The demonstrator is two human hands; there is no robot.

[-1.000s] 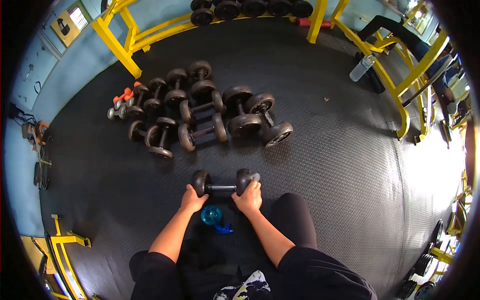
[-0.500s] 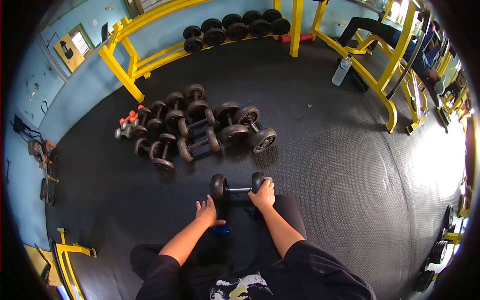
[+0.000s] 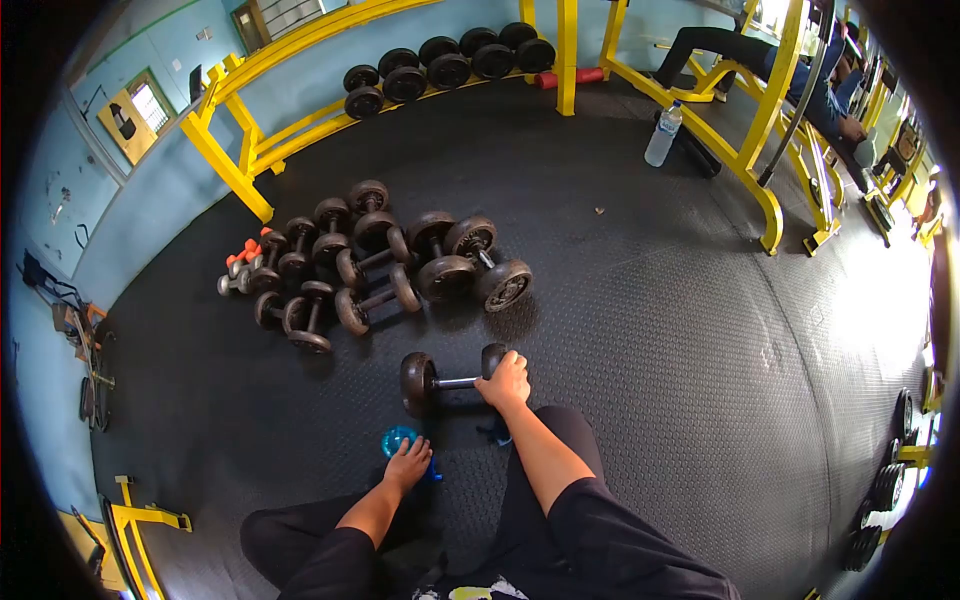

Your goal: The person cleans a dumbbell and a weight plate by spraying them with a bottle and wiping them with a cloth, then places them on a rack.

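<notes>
- Now the left hand (image 3: 407, 465) has been moved off the dumbbell (image 3: 452, 378), fingers spread on a blue bottle (image 3: 397, 438)
- Its end is kept clasped by the right hand (image 3: 507, 383), near the front edge of the floor (image 3: 650, 330)
</notes>
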